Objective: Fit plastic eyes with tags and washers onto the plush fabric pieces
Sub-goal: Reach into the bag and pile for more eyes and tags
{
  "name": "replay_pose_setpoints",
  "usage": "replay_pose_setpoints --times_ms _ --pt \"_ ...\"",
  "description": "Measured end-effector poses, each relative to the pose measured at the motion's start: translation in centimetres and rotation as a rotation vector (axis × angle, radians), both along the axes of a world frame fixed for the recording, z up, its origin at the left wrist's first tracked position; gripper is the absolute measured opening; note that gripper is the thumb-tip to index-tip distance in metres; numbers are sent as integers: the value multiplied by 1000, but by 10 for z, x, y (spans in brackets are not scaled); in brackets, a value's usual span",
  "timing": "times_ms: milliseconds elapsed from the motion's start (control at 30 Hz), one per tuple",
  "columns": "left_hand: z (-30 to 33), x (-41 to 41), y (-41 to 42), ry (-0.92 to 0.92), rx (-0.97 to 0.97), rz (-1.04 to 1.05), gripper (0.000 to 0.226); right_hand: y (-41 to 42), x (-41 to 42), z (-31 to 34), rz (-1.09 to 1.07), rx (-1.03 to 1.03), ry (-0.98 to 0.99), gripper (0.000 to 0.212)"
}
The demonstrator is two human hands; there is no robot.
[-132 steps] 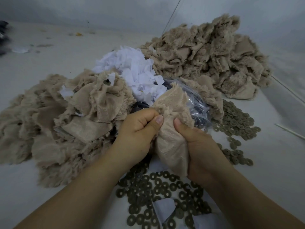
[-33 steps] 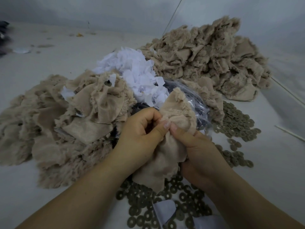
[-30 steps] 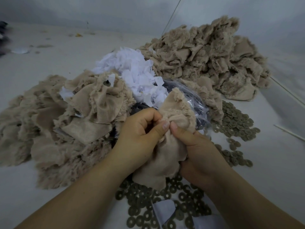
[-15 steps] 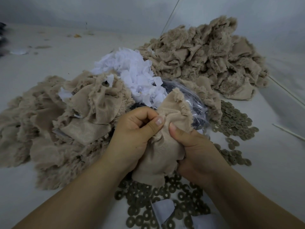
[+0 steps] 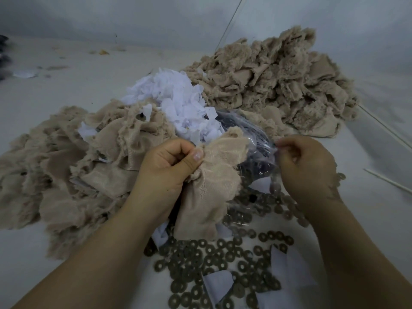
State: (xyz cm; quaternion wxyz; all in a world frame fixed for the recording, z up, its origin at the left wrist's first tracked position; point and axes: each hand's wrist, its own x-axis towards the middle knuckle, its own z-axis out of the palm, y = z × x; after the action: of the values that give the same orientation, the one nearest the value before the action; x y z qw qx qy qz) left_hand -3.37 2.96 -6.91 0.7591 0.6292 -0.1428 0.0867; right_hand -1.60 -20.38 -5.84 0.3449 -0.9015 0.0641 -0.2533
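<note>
**Right hand leaves the fabric and goes to the bag of eyes**

Since the earlier frames, the right hand point(image 5: 305, 166) has let go of the fabric piece point(image 5: 214, 186), which both hands had been pinching together, and has moved out to its own side, where its fingertips now meet the clear bag point(image 5: 256, 152). Its fingers are curled, and they seem to pinch the plastic film at the bag's near edge; whether an eye is already between them cannot be told. The left hand point(image 5: 169, 168) has stayed where it was, thumb and curled fingers clamped on a gathered fold of the fabric piece, whose long axis hangs down from the grip toward the washers point(image 5: 223, 259) scattered on the tabletop point(image 5: 379, 208).

The relation that matters: the bag lies between the two hands, just beyond the fabric piece, touching the right hand and lying just beside the left thumb. The dark contents, probably the plastic eyes, sit inward of the right fingertips, toward the left hand. The right hand is therefore the one placed to draw an eye out, and its likely path afterward is a short one inward to the pinched fold. The white tags point(image 5: 178, 101) are heaped farther off, beyond the left hand; the washers lie below both wrists.
</note>
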Motion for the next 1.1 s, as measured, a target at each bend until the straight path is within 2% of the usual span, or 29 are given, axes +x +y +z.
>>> replay_pose_setpoints --times_ms 100,167,267,367,467,700,833,933,1100 --pt "-1 -1 -2 5 35 5 19 0 15 -9 125 -140 126 29" --pt "0 -2 -3 7 32 8 21 1 24 -10 109 -166 217 29" --pt "2 -4 -4 9 20 5 21 0 25 -8 82 -181 228 26" --pt "1 -5 -6 9 32 11 21 0 29 -6 131 -329 374 23" --pt "1 -6 -6 2 24 8 21 0 34 -6 137 -412 507 33" --pt "1 -5 -6 8 32 18 20 -4 36 -26 192 -460 332 39" --pt "1 -6 -6 -3 20 14 21 -2 41 -25 193 -448 389 33" --pt "1 -6 -6 -2 30 23 21 -5 42 -22 134 -375 353 37" --pt "2 -7 -8 -6 37 13 18 -6 42 -22 124 -426 414 26"
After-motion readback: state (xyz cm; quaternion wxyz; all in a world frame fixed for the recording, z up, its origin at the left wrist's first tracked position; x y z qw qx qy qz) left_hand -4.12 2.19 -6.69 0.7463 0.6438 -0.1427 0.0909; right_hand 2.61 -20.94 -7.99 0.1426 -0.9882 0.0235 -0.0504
